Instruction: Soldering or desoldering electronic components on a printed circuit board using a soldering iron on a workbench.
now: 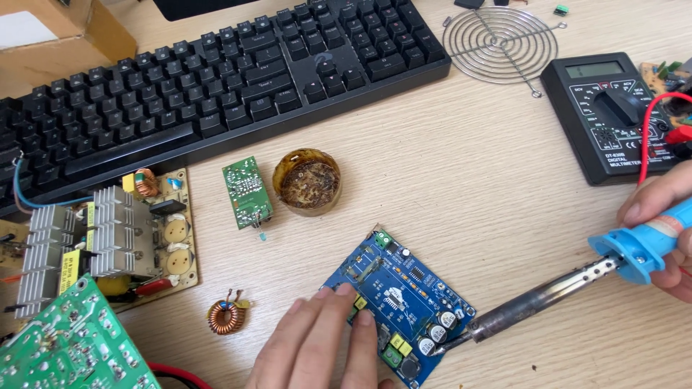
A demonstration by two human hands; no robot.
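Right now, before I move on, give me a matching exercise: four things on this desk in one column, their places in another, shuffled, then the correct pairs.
Things:
1. blue circuit board
2. blue-handled soldering iron
3. round amber flux tin
4. copper-wound toroid coil

Places:
A. lying alone on the wood, left of the left hand
B. held in the right hand, tip at the board's edge
C. under the left hand's fingers
D. beside the small green circuit board, below the black keyboard

Pairs: 1-C, 2-B, 3-D, 4-A
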